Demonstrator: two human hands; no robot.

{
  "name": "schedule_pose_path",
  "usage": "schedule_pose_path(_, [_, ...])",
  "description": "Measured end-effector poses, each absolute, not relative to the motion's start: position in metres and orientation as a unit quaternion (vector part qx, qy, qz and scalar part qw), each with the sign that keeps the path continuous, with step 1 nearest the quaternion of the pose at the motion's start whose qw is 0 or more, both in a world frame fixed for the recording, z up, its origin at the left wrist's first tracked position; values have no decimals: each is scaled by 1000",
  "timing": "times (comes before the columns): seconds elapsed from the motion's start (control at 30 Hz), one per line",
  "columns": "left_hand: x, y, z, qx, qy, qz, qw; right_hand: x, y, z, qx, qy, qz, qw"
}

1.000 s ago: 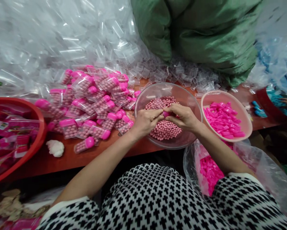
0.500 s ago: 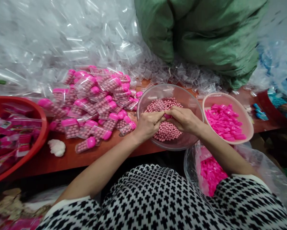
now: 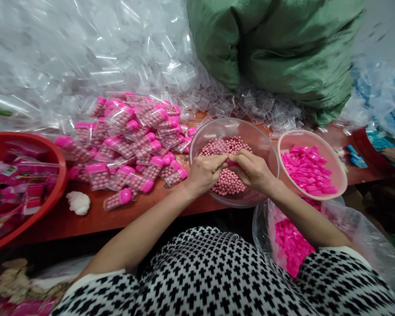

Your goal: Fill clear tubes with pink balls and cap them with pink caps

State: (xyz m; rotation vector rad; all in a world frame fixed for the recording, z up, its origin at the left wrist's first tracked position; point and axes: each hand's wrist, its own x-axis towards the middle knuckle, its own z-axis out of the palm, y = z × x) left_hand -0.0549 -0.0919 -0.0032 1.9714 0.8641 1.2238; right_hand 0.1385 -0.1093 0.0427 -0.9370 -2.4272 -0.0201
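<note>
pink cap [image 3: 230, 162] deeper between fingers [image 3: 242, 160]

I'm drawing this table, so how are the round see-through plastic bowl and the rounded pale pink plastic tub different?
The bowl is clear, but the tub is pale pink. The bowl looks wider than the tub. The bowl holds small, round, dusty-pink balls; the tub holds bright pink plastic pieces. The left hand and right hand are over the bowl, not the tub. Both are open at the top.

No readable text, numbers — or signs.
</note>
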Motion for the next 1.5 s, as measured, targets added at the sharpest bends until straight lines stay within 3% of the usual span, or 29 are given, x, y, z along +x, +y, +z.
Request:
schedule_pose_path(0.1, [-57,-92,-3,747,355,458,326,137,-101,42,-347,-905,4,247])
schedule_pose_path(0.17, [-57,-90,1,704,363,468,392,138,-94,45,-357,-891,66,272])
schedule_pose_path(0.33, [-52,-81,10,478,323,516,633,145,-91,55,-401,-694,410,436])
schedule_pose_path(0.47, [-48,-78,9,407,315,528,676,149,-101,50,-372,-520,586,498])
schedule_pose_path(0.7, [-47,-84,7,517,334,520,592,143,-90,47,-425,-479,581,501])
schedule_pose_path(0.9, [-45,-85,5,520,358,520,575,158,-86,53,-506,-577,442,464])
schedule_pose_path(1.03, [-45,-85,8,467,355,553,592,177,-78,48,-557,-646,372,366])
schedule_pose_path(1.3, [-49,-74,4,470,346,606,541,168,-44,48,-559,-811,116,-129])
schedule_pose_path(1.5, [-48,-75,-1,479,342,595,547,157,-47,53,-549,-792,47,-264])
